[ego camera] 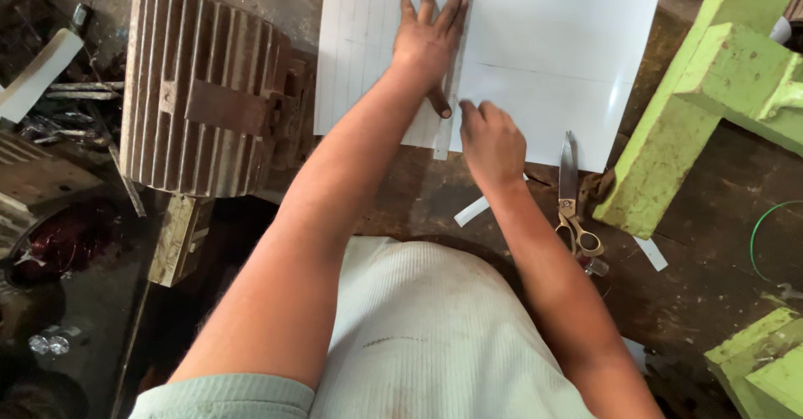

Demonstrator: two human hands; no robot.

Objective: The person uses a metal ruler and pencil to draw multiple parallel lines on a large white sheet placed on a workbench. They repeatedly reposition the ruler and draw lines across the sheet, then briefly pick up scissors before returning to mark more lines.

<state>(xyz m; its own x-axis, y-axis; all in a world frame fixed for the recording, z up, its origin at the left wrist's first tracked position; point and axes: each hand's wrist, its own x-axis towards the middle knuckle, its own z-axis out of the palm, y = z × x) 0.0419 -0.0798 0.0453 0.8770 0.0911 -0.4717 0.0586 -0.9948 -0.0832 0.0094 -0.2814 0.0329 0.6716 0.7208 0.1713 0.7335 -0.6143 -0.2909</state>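
Left hand (428, 44) lies flat with its fingers spread wide, pressing down on a white sheet of paper (556, 59) on the desk (418, 193). Its arm reaches far forward and is almost straight. Its thumb points back toward the person. Right hand (492, 143) sits nearer the body, with the elbow bent. Its fingers are curled and the tips press on the near edge of the paper, just beside the left thumb. It holds nothing. The paper is near the middle of the desk, at the far side. It has thin lines on its left part. Scissors (571, 197) lie just right of the right hand, tips on the paper. A small paper strip (472, 211) lies under the right wrist. A big ribbed metal motor (201, 93) stands to the left, and green painted metal (694, 109) stands to the right
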